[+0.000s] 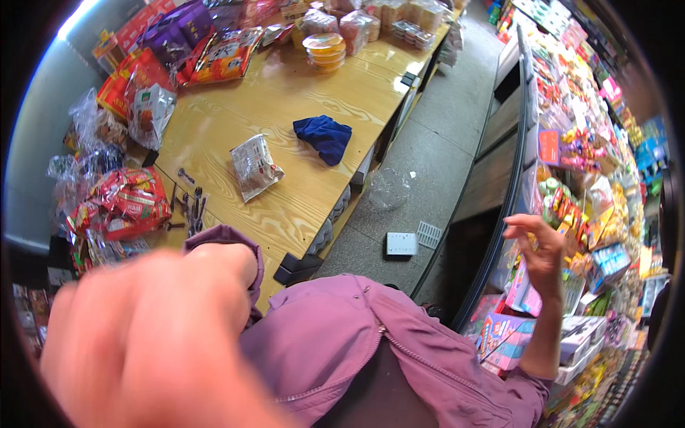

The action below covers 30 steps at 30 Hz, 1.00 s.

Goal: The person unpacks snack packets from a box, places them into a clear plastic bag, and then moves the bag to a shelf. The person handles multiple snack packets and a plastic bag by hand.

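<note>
My left hand (pixel 153 335) is very close to the camera at the lower left, large and blurred. Its fingers look folded, but I cannot make out whether they hold anything. At the right, my right hand (pixel 540 246) is raised with bent fingers apart and nothing in it, nearest to the packed goods shelf (pixel 564 189). On the wooden table (pixel 214 121) in front of me lie a pale snack packet (pixel 255 167) and a crumpled dark blue cloth (pixel 323 139). Neither hand touches them.
Red packets (pixel 128 203) and an orange-red bag (pixel 225 55) crowd the table's left and far edges. Stacked yellow-lidded tubs (pixel 325 51) stand at the back. On the aisle floor (pixel 435 128) lie a white box (pixel 402 244) and a clear plastic bag (pixel 391 189).
</note>
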{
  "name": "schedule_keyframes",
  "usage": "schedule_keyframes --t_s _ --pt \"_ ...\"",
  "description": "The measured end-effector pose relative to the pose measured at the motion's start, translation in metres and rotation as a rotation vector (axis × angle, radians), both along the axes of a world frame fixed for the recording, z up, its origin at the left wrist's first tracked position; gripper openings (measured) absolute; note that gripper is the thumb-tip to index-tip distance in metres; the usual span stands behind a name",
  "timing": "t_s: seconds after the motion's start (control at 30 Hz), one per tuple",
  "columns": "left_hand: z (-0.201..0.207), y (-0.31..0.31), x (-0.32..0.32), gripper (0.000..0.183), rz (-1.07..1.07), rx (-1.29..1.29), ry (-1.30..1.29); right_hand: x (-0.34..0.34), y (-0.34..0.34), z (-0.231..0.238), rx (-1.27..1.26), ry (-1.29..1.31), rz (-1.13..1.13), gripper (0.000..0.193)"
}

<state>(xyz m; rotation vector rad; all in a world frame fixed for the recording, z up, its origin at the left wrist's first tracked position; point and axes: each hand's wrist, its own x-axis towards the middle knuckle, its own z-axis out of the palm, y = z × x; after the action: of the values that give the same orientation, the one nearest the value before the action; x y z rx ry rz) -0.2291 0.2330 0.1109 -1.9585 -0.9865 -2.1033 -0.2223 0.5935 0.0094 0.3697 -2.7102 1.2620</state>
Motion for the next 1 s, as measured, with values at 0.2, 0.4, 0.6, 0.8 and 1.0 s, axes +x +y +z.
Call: schedule_keyframes --t_s 0.2,0.4,0.6,0.8,1.0 --pt "0.011 -0.018 0.02 0.008 0.053 0.156 -0.072 -0.087 -0.065 0.0 0.052 -0.105 0.411 0.016" --pt "0.014 -0.013 0.024 0.008 0.221 0.241 -0.082 -0.16 -0.094 -0.02 0.08 -0.036 0.676 0.019" --pt "0.018 -0.012 0.03 0.009 0.437 0.289 -0.039 -0.209 -0.13 -0.036 0.073 -0.126 0.907 0.017" --pt "0.016 -0.014 0.028 0.011 0.57 0.316 -0.034 -0.24 -0.171 -0.053 0.101 -0.184 1.063 0.012" --pt "0.024 -0.044 0.033 0.014 0.693 0.335 -0.014 -0.243 -0.249 -0.051 0.098 -0.183 1.199 0.013"
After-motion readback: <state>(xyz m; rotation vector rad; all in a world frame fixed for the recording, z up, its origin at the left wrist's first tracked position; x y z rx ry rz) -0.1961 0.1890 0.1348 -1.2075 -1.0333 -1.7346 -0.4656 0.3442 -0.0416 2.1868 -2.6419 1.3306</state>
